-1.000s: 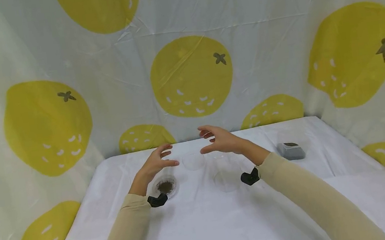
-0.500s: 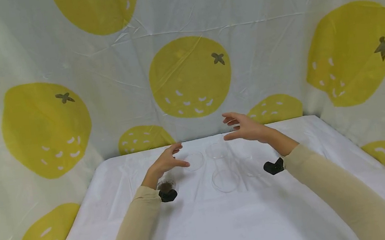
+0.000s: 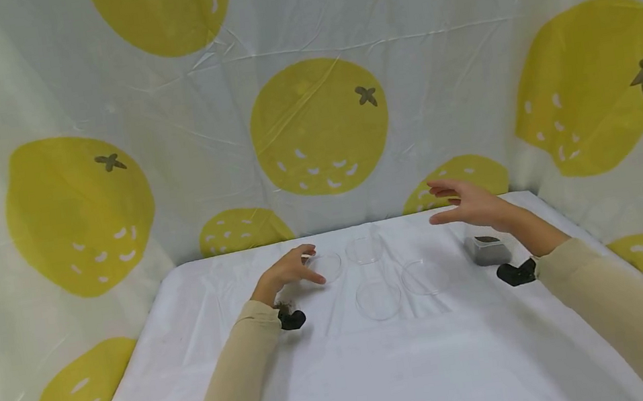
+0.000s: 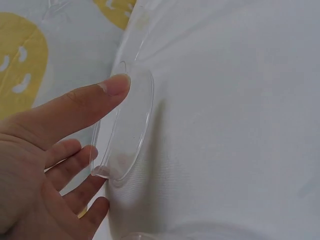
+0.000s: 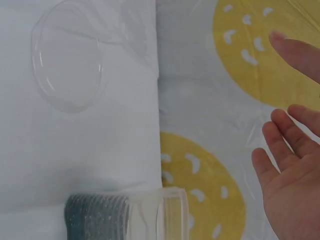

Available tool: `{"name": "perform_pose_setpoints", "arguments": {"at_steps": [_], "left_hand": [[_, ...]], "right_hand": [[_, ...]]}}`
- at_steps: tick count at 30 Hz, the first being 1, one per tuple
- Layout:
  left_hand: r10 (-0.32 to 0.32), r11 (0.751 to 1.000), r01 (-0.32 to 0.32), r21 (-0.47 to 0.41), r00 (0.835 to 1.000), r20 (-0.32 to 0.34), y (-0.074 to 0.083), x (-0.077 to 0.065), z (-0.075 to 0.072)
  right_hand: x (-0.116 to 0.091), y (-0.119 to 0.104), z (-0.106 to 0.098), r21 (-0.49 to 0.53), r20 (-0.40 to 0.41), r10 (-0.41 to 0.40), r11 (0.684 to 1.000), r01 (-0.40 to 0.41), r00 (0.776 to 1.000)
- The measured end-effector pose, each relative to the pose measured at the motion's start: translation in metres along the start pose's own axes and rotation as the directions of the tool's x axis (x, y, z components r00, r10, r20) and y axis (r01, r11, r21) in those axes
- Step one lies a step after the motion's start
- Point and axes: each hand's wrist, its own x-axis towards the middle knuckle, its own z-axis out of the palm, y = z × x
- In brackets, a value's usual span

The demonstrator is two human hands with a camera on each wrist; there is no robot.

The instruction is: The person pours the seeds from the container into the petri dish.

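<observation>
My left hand (image 3: 290, 274) is at the left rim of a clear round petri dish (image 3: 330, 266) lying on the table. In the left wrist view the thumb (image 4: 117, 86) overlaps that dish (image 4: 132, 130), with loosely bent fingers at its other side; contact is unclear. My right hand (image 3: 475, 206) hovers over the table's back right, fingers spread and holding nothing. Below it stands a clear plastic tub (image 3: 488, 250) with dark grey contents, its ribbed side (image 5: 95, 217) visible in the right wrist view. More clear round dishes lie mid-table: one at the back (image 3: 365, 250), one nearer (image 3: 379, 301), one rightward (image 3: 423, 278).
A dish of dark crumbly material (image 3: 284, 306) is mostly hidden behind my left wrist. White cloth covers the table (image 3: 369, 377). A curtain (image 3: 194, 156) printed with yellow fruit hangs behind it and at both sides.
My right hand has moved far to the right, from above the dishes to above the tub. The left hand has shifted right to the back left dish. Its wrist now covers most of the dark-filled dish.
</observation>
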Motion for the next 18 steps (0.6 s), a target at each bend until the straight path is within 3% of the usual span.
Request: {"name": "perform_pose_setpoints", "arguments": {"at_steps": [6,14,18], "left_hand": [[0.02,0.997,-0.02,0.074,1.0,-0.007,-0.004,0.004,0.001],[0.017,0.998,-0.017,0.066,1.0,-0.002,-0.009,0.005,0.001],[0.008,0.998,-0.008,0.066,1.0,-0.006,-0.01,0.004,0.001]], "right_hand": [[-0.014,0.021,-0.015,-0.033,-0.047,0.031,0.999,-0.032,0.998],[-0.033,0.05,-0.028,-0.219,-0.167,0.075,0.969,-0.111,0.983],[-0.04,0.06,-0.034,-0.194,-0.17,0.137,0.966,-0.169,0.976]]}}
